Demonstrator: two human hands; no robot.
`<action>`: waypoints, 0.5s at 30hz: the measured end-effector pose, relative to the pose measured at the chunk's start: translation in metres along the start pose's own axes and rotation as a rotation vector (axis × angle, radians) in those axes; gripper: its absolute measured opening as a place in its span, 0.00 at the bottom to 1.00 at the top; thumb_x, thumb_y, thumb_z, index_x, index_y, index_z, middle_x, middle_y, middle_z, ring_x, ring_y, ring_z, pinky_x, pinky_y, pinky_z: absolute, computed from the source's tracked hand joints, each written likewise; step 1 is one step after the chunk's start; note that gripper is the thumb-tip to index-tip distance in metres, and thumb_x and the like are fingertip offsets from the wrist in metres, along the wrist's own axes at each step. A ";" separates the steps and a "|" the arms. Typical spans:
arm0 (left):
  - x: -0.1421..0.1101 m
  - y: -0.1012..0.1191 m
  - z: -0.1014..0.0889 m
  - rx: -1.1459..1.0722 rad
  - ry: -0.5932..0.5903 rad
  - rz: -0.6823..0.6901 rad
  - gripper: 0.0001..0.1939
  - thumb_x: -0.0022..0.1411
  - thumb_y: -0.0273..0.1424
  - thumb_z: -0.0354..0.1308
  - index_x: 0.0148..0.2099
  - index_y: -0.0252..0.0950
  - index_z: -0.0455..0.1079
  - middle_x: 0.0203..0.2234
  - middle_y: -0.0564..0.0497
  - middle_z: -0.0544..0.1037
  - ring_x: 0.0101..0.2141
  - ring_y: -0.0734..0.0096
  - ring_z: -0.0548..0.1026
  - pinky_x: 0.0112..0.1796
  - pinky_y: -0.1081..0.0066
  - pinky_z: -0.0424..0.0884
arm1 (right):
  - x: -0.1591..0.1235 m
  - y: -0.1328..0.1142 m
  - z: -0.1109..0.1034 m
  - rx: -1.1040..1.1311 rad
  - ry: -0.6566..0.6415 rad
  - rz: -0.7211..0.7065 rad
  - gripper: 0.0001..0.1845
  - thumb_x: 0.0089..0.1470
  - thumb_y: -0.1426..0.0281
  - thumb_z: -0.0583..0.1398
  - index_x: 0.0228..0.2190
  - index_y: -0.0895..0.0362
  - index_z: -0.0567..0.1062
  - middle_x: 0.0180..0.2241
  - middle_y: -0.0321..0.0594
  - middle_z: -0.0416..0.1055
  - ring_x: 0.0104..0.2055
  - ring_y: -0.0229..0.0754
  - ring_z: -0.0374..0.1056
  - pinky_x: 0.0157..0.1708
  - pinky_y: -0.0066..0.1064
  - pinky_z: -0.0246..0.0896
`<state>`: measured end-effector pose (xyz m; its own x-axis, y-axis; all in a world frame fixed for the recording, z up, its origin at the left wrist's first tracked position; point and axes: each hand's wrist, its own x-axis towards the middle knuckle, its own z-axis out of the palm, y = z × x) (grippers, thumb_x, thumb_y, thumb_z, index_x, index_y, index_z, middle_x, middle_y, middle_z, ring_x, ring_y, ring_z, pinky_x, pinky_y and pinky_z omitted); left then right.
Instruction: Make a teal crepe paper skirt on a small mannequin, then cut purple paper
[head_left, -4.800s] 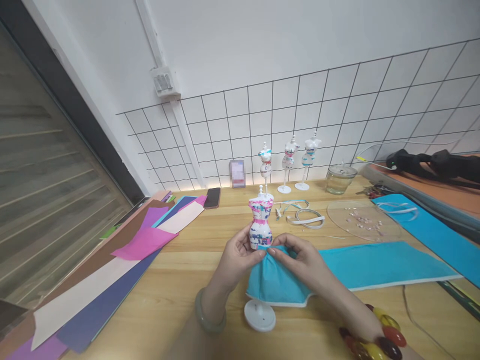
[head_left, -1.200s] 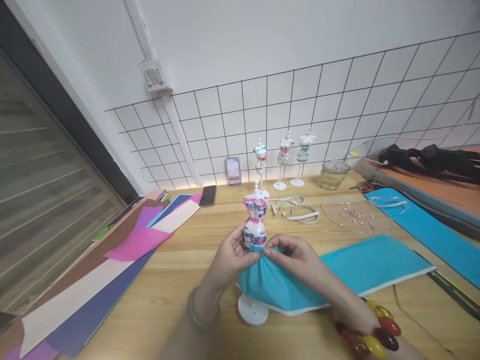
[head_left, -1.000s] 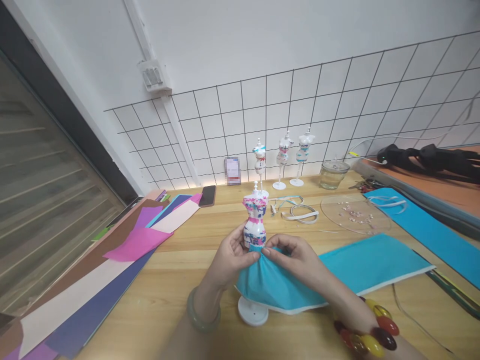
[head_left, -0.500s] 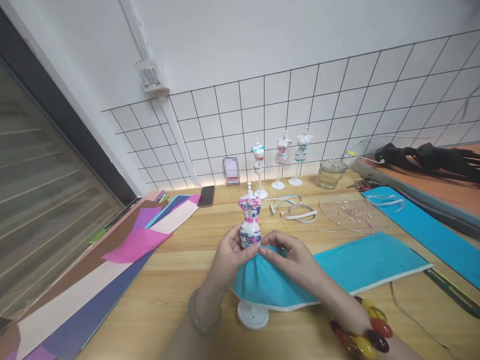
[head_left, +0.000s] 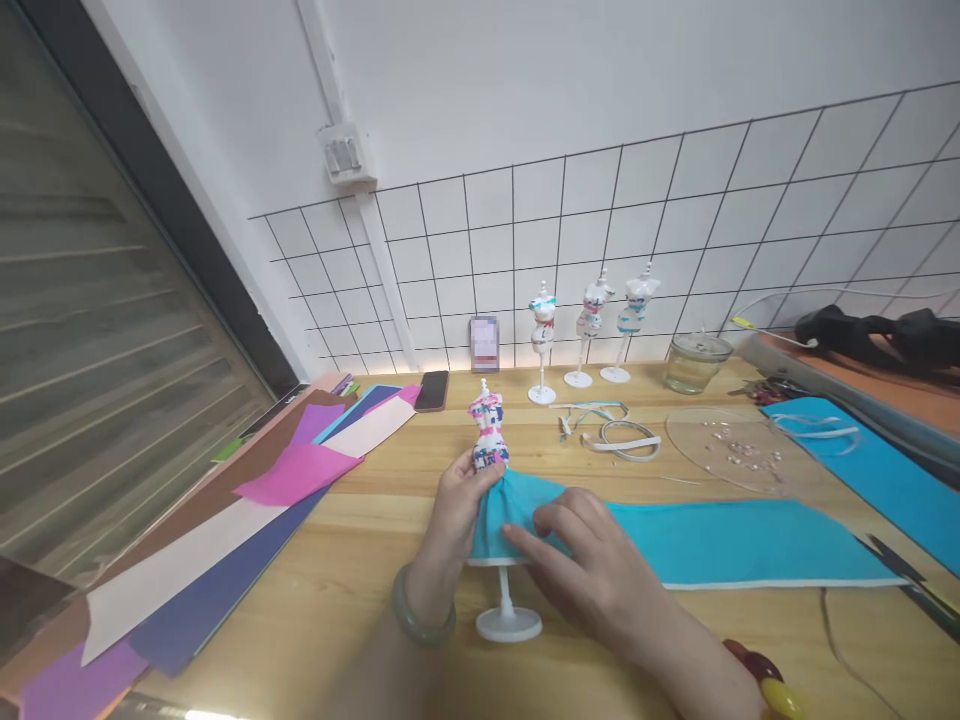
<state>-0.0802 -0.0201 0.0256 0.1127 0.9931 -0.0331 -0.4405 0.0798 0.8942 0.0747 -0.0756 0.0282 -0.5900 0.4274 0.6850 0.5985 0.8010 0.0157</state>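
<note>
A small mannequin (head_left: 487, 430) with a patterned torso stands on a white stand (head_left: 508, 622) near the table's front. A long strip of turquoise cloth (head_left: 720, 545) is gathered at its waist like a skirt and trails off to the right. My left hand (head_left: 459, 500) is closed round the waist, pinching the gathered cloth against the torso. My right hand (head_left: 581, 555) lies on the front of the skirt with its fingers stretched flat over the cloth.
Sheets of coloured paper (head_left: 225, 530) fan out at the left, beside a phone (head_left: 431, 390). At the back stand three small mannequins (head_left: 589, 325), a glass jar (head_left: 691, 362), ribbons (head_left: 611, 430) and a clear plate with beads (head_left: 739, 450). More turquoise cloth (head_left: 885, 470) lies at the right.
My right hand has left the pinch at the waist and moved down onto the skirt front, fingers flat. The mannequin and cloth sit a little higher and further from me.
</note>
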 end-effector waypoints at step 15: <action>0.001 0.007 -0.001 0.063 0.016 0.001 0.14 0.43 0.30 0.65 0.34 0.32 0.69 0.23 0.55 0.71 0.24 0.79 0.66 0.29 0.77 0.61 | 0.001 -0.009 0.000 0.153 -0.027 -0.087 0.16 0.51 0.76 0.52 0.44 0.59 0.68 0.26 0.41 0.65 0.28 0.41 0.58 0.27 0.36 0.53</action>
<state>-0.0844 -0.0183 0.0317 0.0977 0.9944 -0.0394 -0.3833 0.0741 0.9206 0.0691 -0.0827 0.0288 -0.6517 0.3632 0.6659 0.4563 0.8890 -0.0383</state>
